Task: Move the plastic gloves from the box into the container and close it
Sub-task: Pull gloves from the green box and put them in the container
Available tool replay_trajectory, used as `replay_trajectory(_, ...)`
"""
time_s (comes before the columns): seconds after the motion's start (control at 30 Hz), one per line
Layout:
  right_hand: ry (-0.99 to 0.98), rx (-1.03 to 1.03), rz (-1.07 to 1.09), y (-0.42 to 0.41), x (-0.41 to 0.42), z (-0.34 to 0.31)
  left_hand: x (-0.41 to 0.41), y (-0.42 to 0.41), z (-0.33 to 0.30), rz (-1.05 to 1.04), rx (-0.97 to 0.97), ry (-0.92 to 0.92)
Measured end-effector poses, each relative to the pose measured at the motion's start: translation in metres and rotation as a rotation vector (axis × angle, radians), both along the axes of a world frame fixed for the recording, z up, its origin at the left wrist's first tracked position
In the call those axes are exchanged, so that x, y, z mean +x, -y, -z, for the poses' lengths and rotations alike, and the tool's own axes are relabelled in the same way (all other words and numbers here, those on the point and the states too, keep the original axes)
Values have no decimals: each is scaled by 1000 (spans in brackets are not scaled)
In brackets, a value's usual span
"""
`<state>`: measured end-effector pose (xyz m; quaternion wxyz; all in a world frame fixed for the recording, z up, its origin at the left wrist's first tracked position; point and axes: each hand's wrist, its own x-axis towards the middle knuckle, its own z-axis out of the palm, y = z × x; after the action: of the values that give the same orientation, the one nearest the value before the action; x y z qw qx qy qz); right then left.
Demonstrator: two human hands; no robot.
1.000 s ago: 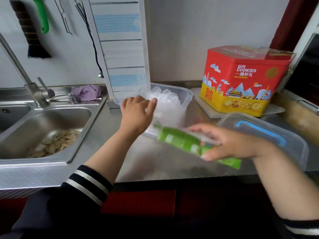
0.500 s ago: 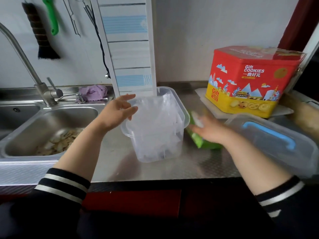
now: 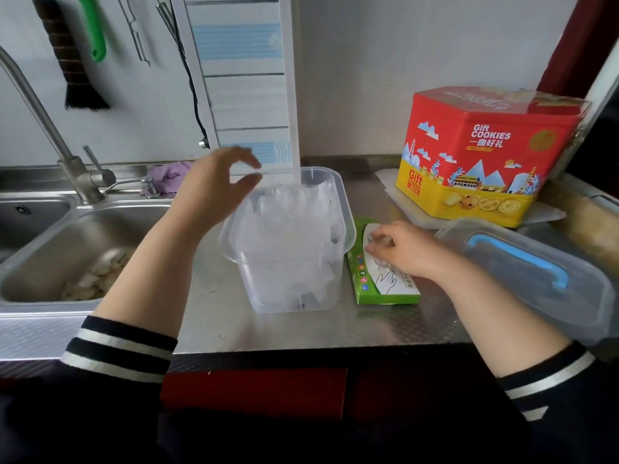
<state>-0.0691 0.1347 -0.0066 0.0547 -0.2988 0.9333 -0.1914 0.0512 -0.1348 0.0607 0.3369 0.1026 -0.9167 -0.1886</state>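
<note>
Right hand [image 3: 398, 249] is pinching gloves at the green box [image 3: 382, 279] opening; left hand [image 3: 214, 189] is hovering empty, fingers loose, beside the container [image 3: 291, 289]. Gloves [image 3: 294, 229] piling inside look flimsy, slippery: pinch in bunches.

A home kitchen is showing here: a stainless steel sink [image 3: 83, 249] with tall tap [image 3: 43, 128], a hanging dark brush [image 3: 72, 58], a red-and-yellow cookie tin [image 3: 482, 159].

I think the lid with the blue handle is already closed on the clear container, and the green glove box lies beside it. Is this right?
Not quite. In the head view the lid lies on the counter, right of the green glove box; the clear container is open. The box does lie beside the container.
</note>
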Motion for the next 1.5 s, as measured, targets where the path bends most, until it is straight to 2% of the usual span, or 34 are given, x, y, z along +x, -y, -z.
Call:
replay_trajectory(0.1,50,-66,31,-4,-8,4,12,-62,-19,140,-15,-255)
replay_trajectory(0.17,46,-125,44,-4,-15,6,20,-114,-12,275,-213,-287)
replay_trajectory(0.23,138,-230,81,-4,-19,10,18,-160,19,404,-497,-188)
replay_trajectory(0.27,181,-251,87,-5,-21,13,16,-178,40,421,-585,-87)
replay_trajectory(0.33,107,-180,17,-7,-24,19,5,-199,83,359,-678,181)
replay_trajectory(0.4,48,-131,4,-7,-24,22,-6,-204,116,229,-640,438)
replay_trajectory(0.43,32,-114,13,-7,-22,20,-11,-203,127,166,-600,495)
replay_trajectory(0.5,-12,-94,29,-3,-19,18,-15,-202,141,93,-582,478)
replay_trajectory(0.63,-103,-40,36,2,-19,23,-12,-201,141,113,-532,510)
replay_trajectory(1.03,-16,-183,83,2,-17,26,-9,-199,144,122,-479,449)
replay_trajectory(1.17,-2,-195,29,0,-15,28,-9,-197,147,138,-472,424)
replay_trajectory(1.37,-300,-68,-14,0,-12,28,-10,-198,143,128,-408,446)
replay_trajectory(1.5,-208,-246,-46,-3,-6,31,-10,-199,144,127,-424,413)
